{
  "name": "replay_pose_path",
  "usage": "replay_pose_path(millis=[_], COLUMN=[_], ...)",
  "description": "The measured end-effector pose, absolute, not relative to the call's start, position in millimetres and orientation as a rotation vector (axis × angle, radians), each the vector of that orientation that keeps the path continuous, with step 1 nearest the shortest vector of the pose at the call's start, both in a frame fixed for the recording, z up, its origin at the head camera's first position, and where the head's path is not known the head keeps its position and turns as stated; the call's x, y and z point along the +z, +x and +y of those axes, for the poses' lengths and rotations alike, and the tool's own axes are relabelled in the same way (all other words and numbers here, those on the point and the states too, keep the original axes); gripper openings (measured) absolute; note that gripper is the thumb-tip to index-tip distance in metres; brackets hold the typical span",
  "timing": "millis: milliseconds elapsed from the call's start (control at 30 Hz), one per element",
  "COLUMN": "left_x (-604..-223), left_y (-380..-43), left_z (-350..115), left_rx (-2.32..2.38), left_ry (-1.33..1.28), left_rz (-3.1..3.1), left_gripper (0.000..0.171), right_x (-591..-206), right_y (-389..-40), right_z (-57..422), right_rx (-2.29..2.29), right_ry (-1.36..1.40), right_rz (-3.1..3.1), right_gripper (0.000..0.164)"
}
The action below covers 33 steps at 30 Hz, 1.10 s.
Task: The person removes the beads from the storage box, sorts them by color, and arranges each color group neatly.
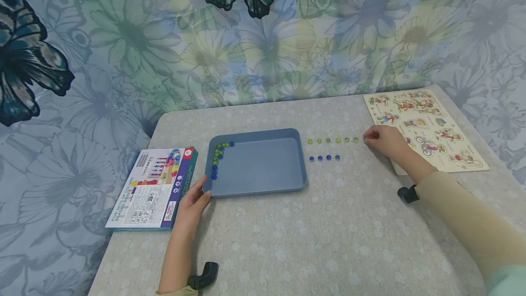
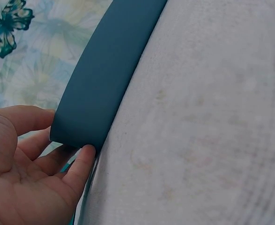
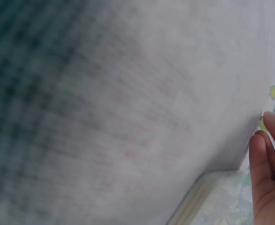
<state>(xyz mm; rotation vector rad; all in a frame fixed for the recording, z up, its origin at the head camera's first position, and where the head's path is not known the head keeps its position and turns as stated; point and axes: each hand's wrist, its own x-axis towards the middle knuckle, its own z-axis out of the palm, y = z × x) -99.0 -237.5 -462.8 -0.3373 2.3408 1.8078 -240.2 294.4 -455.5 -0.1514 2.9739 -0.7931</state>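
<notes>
My left hand (image 1: 191, 207) grips the near left corner of a blue-grey tray (image 1: 263, 186); in the left wrist view its thumb and fingers (image 2: 83, 173) hold either side of that corner. Green and blue glass marbles (image 1: 216, 156) line the tray's left side. To the right of the tray, a row of yellow-green marbles (image 1: 338, 140) lies on the table, with a shorter row of blue marbles (image 1: 328, 157) in front of it. At the green row's right end, my right hand (image 1: 386, 140) pinches a yellow-green marble (image 3: 262, 123) between thumb and fingertips.
A boxed game (image 1: 152, 191) lies left of the tray, close to my left hand. Under and beyond my right forearm is a cream board (image 1: 431, 131) with cartoon figures. A flowered cloth (image 1: 267, 58) hangs behind the table (image 1: 328, 241).
</notes>
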Motion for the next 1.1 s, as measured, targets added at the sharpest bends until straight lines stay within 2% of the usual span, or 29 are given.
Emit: replay_pose_path(millis=[233,833,967,1100], left_x=[-464,-466,-465,-464], left_y=[-99,-100,-100,-100], left_z=[-237,-238,-238,-239], left_rx=[1.809,1.809,1.811,1.802], left_ry=[-0.342,-0.352,-0.349,-0.356], left_rz=[2.343,2.330,2.327,2.331], left_gripper=[0.052,0.052,0.052,0.052], right_x=[-455,-441,-426,-415], right_y=[-238,-236,-235,-233], right_z=[292,293,277,240], right_rx=[-0.788,-0.897,-1.074,-1.219], right_ry=[-0.116,-0.085,-0.135,-0.356], right_rz=[2.972,2.881,2.978,3.021], right_gripper=[0.017,0.034,0.037,0.032])
